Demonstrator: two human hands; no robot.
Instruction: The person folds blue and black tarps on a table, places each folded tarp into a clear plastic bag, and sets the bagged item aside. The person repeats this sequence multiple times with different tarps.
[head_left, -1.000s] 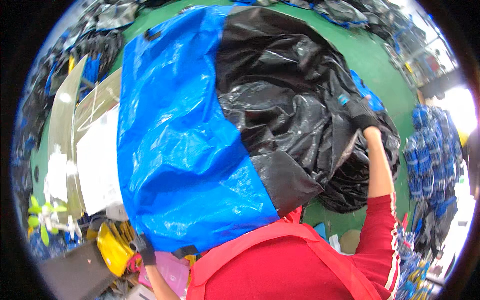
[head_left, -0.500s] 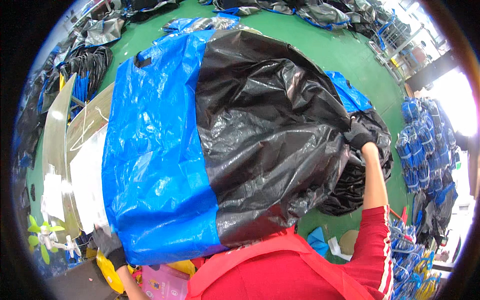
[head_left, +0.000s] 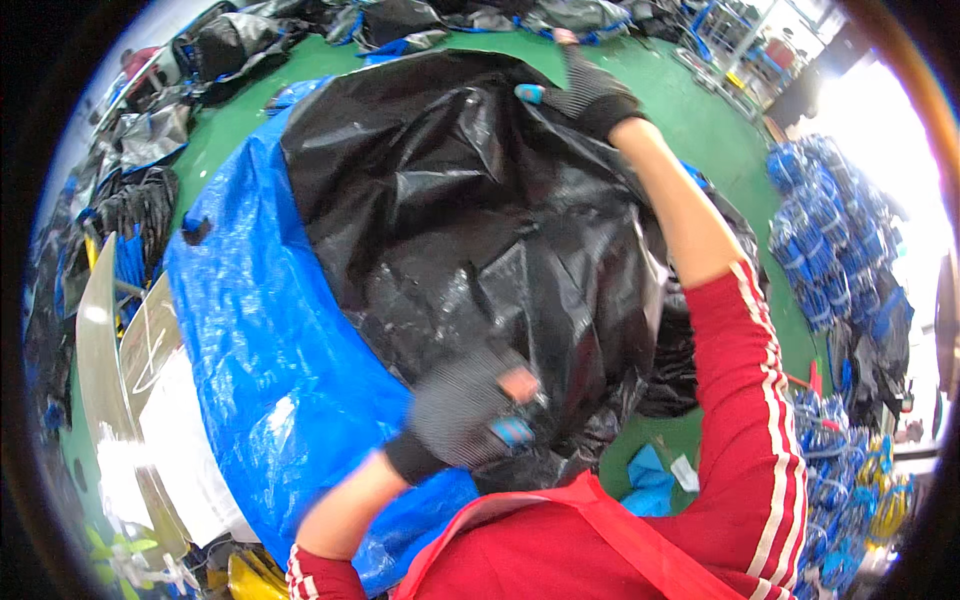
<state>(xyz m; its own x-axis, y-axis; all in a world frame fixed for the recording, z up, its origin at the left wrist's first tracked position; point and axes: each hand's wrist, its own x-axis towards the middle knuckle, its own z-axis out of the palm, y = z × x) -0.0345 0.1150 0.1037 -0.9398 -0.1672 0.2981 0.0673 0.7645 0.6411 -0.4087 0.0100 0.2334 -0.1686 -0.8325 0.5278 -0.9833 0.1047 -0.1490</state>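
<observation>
A large bag-like sheet of crinkled plastic lies spread before me, its black part (head_left: pixel 450 230) to the right and its blue part (head_left: pixel 250 270) to the left. A dark handle slot (head_left: pixel 196 231) shows near the blue edge. My left hand (head_left: pixel 460 410), in a grey-black glove, is over the near part of the black plastic; it is blurred, but thumb and finger look apart. At the sheet's far right edge is my right hand (head_left: pixel 590 95), also gloved, thumb against the black plastic and a finger stretched away. Both hands look open.
More black plastic (head_left: pixel 675 370) lies under the right side. Bundled blue pieces (head_left: pixel 830 240) are stacked at the right. Clear curved panels (head_left: pixel 100 380) and a small green-bladed fan (head_left: pixel 125 555) stand at the left. Dark sheets (head_left: pixel 235 50) lie along the far green floor (head_left: pixel 690 120).
My left hand has left the sheet's near left corner and moved right onto the black part. My right hand has moved from the right edge to the far edge, opening. The sheet has turned and shifted left.
</observation>
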